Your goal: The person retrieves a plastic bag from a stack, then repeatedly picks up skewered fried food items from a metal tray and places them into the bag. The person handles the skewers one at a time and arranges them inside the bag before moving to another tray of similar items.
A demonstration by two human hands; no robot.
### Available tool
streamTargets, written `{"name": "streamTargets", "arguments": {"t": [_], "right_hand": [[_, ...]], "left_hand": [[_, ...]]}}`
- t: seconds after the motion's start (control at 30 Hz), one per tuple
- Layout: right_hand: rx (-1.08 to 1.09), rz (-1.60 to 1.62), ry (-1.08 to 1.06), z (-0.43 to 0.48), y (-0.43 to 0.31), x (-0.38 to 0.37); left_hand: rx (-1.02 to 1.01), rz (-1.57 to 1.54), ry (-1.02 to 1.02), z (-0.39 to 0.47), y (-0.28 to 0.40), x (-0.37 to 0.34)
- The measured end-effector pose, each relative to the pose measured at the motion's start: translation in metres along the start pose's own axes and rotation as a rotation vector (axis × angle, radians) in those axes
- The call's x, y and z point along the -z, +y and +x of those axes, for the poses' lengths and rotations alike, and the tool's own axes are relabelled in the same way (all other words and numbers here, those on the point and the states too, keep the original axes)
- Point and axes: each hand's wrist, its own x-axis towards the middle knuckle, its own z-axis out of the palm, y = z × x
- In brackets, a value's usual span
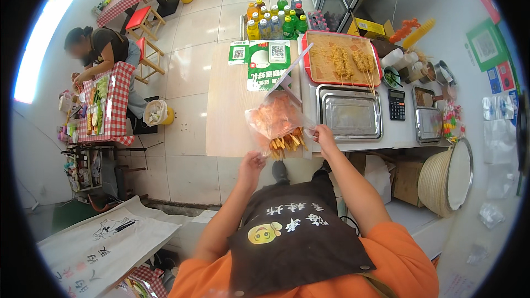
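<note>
A clear plastic bag (275, 118) hangs between my hands over the near edge of the wooden counter (225, 111). Inside it is reddish-orange fried food, with a bunch of sticks (287, 142) at its lower end. My left hand (251, 166) pinches the bag's lower left corner. My right hand (324, 136) grips the bag's right edge, close to a lidded steel tray (351, 111). Beyond that, a red-rimmed tray (307, 64) holds breaded skewers (343, 63).
Bottled drinks (275, 20) stand at the counter's far end. A calculator (396, 104), a green bowl (391, 76) and several sauce bottles (408, 60) are to the right. At the left, a person (109, 47) leans over a checked table (124, 103). Bagged bins (156, 112) stand on the floor.
</note>
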Motion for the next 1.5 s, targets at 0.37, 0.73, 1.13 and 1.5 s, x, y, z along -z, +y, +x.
{"name": "streamTargets", "arguments": {"t": [0.37, 0.73, 1.13, 1.5], "right_hand": [[0.024, 0.007, -0.36, -0.068, -0.098, -0.06], [-0.026, -0.07, -0.496, -0.072, -0.189, -0.215], [0.249, -0.226, -0.324, 0.049, -0.164, -0.289], [0.275, -0.33, -0.271, 0.058, -0.083, -0.253]], "left_hand": [[-0.139, -0.076, -0.094, -0.017, 0.094, -0.011], [-0.296, 0.029, 0.021, 0.004, 0.239, -0.02], [-0.441, 0.481, 0.136, 0.112, 0.24, -0.005], [-0.311, 0.522, 0.165, 0.107, 0.142, 0.056]]}}
